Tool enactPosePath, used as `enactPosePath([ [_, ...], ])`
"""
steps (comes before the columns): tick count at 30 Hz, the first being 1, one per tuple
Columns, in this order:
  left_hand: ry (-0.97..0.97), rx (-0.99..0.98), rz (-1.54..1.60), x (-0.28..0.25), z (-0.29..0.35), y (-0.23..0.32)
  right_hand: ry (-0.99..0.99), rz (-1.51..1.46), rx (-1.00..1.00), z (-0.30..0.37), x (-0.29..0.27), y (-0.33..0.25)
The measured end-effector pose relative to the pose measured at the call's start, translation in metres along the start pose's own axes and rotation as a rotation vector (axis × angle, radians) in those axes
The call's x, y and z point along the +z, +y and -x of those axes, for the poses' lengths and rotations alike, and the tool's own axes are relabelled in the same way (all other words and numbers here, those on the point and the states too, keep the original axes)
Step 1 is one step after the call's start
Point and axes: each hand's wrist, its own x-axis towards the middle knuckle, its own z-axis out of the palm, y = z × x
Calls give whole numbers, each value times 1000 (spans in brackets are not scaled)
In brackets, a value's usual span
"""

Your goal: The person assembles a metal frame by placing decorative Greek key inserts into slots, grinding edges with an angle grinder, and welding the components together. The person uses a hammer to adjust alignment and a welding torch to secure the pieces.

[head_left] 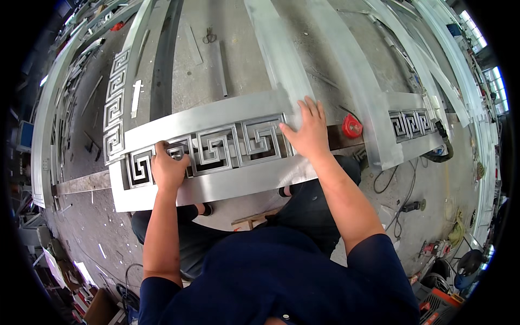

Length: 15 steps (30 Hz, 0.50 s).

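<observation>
In the head view, a silver frame [238, 183] lies by the person's knees [346, 169]. Square swirls [238, 142] already sit in its long slot; whether they are stuck fast, nobody can tell. The left hand [169, 167] curls half open on the swirls. The right hand [307, 130] spreads flat on the right end, gripping nothing. A red tape measure [352, 126] sits near there; floor [238, 59] shows past the far edge.

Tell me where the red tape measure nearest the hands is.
In the head view, the red tape measure sits right of centre, between the person's right hand and the metal fretwork panel farther right.
</observation>
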Motion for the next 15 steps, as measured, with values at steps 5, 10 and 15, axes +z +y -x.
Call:
enactPosePath([
  [5,54,155,-61,-10,28,49,78,-33,-72,2,-26,39],
  [10,113,240,-322,-60,29,71,139,-102,-91,2,-8,26],
  [15,82,267,-369,-68,24,62,116,-130,-78,8,-2,18],
])
